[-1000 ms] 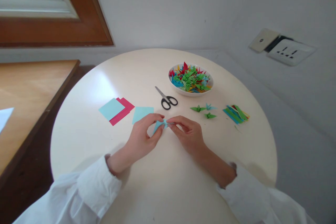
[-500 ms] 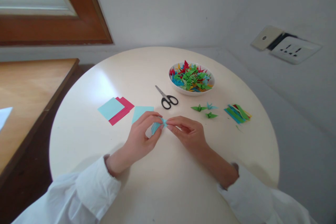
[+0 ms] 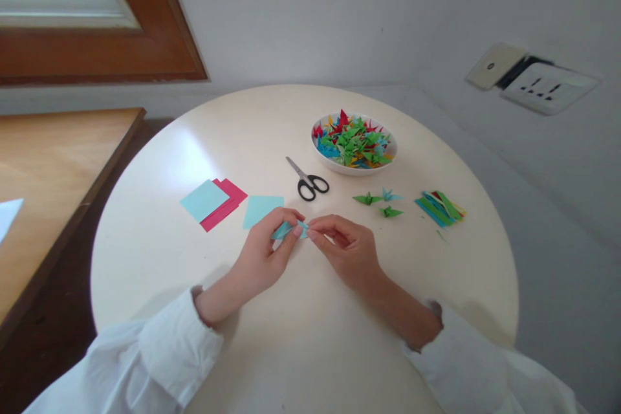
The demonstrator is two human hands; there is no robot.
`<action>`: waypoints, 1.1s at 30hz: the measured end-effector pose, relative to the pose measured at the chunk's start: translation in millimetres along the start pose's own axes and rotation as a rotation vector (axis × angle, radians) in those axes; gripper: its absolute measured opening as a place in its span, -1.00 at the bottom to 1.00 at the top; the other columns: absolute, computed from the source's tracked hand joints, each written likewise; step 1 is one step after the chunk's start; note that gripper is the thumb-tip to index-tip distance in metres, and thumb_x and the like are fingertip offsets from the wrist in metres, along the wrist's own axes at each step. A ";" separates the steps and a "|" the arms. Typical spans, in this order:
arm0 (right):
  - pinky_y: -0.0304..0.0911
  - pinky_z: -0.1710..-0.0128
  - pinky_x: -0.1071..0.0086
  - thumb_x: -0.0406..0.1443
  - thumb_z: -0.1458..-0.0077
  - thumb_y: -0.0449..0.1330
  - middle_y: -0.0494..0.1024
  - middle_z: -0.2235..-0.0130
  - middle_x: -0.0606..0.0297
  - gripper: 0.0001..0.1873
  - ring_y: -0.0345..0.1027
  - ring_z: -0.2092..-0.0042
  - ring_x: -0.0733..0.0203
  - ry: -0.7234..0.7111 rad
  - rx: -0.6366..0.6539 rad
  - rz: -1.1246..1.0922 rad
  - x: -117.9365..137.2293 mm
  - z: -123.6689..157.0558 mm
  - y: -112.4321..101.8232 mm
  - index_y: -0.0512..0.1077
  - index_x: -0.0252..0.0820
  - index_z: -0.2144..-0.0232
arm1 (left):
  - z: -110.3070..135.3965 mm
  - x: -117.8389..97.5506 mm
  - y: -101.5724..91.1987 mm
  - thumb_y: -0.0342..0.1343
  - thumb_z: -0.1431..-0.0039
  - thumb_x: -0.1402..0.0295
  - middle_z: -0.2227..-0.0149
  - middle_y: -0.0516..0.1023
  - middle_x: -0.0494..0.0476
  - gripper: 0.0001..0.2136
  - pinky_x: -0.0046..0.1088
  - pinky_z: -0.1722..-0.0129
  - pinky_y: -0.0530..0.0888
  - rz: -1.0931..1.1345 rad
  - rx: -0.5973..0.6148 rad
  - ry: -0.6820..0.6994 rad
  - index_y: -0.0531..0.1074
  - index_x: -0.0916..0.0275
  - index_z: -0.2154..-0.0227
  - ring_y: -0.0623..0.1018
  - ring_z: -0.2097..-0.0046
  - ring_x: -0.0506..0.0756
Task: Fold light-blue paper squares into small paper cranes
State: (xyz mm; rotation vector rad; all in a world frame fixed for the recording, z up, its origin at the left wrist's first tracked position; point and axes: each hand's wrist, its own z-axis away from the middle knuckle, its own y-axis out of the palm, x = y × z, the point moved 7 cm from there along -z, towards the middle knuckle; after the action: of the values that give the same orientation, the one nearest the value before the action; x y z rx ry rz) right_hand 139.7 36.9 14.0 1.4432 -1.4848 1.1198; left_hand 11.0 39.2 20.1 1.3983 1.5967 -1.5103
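Observation:
Between my two hands is a small piece of light blue folded paper (image 3: 283, 231), partly hidden by the fingers. My left hand (image 3: 265, 242) pinches it with thumb and forefinger. At its right end, the thumb and forefinger of my right hand (image 3: 347, 247) are pinched on its tip. A flat light blue paper square (image 3: 262, 208) lies on the table just behind my left hand. Black-handled scissors (image 3: 309, 182) rest a little farther back, blades pointing away to the left.
A white bowl (image 3: 356, 171) full of colourful paper cranes stands at the back. Several small cranes (image 3: 389, 212) lie right of the scissors, beside a pile of coloured paper strips (image 3: 440, 209). Pink paper squares (image 3: 223, 210) lie at left under a light blue sheet (image 3: 204, 199).
The folded paper has turned in my left fingers and now lies flatter. My left thumb has shifted slightly toward the right hand, which stays nearly in place.

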 end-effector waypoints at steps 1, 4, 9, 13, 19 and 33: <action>0.41 0.35 0.43 -0.34 0.07 0.22 0.55 0.47 0.30 -0.97 0.43 0.40 0.29 -0.006 -0.003 0.004 0.6 0.2 0.0 0.46 -0.18 0.52 | -0.3 2.0 0.9 -0.03 -0.16 0.28 0.30 0.47 0.17 -0.87 -0.56 0.52 0.37 0.036 0.012 -0.044 0.31 0.22 0.40 0.47 0.27 0.07; 0.40 0.37 0.44 -0.35 0.09 0.23 0.55 0.48 0.31 -0.98 0.43 0.42 0.30 0.018 -0.009 -0.009 -0.6 0.4 -0.2 0.46 -0.18 0.52 | -1.6 3.8 -0.1 0.03 -0.11 0.26 0.40 0.46 0.12 -0.85 -0.59 0.59 0.33 0.108 0.001 -0.107 0.33 0.23 0.45 0.45 0.36 0.04; 0.40 0.42 0.45 -0.34 0.12 0.25 0.55 0.51 0.33 -0.97 0.42 0.47 0.32 0.104 -0.024 -0.074 -5.5 -0.1 -0.5 0.46 -0.18 0.52 | -2.0 3.1 -7.6 0.10 -0.05 0.32 0.41 0.49 0.10 -0.88 -0.53 0.44 0.40 0.120 -0.083 -0.100 0.36 0.26 0.49 0.47 0.37 0.02; 0.40 0.42 0.44 -0.33 0.12 0.24 0.54 0.51 0.33 -0.97 0.42 0.47 0.32 0.123 -0.017 -0.087 -5.4 0.1 0.6 0.46 -0.19 0.53 | -1.2 2.1 -9.2 0.09 -0.07 0.33 0.41 0.49 0.10 -0.89 -0.51 0.39 0.40 0.086 -0.105 -0.075 0.38 0.26 0.47 0.47 0.35 0.03; 0.40 0.35 0.42 -0.36 0.14 0.24 0.54 0.48 0.31 -0.95 0.44 0.40 0.29 0.124 -0.032 -0.132 -4.5 1.0 1.8 0.43 -0.20 0.58 | 0.2 2.2 -8.3 0.08 -0.06 0.34 0.42 0.49 0.08 -0.90 -0.54 0.44 0.38 0.071 -0.119 -0.086 0.39 0.26 0.47 0.45 0.38 0.01; 0.38 0.29 0.38 -0.37 0.18 0.26 0.50 0.48 0.32 -0.92 0.42 0.38 0.29 0.195 -0.042 -0.188 -7.6 3.7 4.6 0.40 -0.19 0.62 | -0.6 3.8 -9.3 0.10 -0.02 0.36 0.44 0.51 0.07 -0.92 -0.58 0.49 0.41 0.088 -0.156 -0.115 0.38 0.26 0.50 0.49 0.37 0.01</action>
State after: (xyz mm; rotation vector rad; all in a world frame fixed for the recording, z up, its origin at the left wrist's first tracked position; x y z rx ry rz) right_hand 135.8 35.7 5.3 1.3718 -1.2043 1.0738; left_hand 1.5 42.5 20.4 1.2563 1.5283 -1.3591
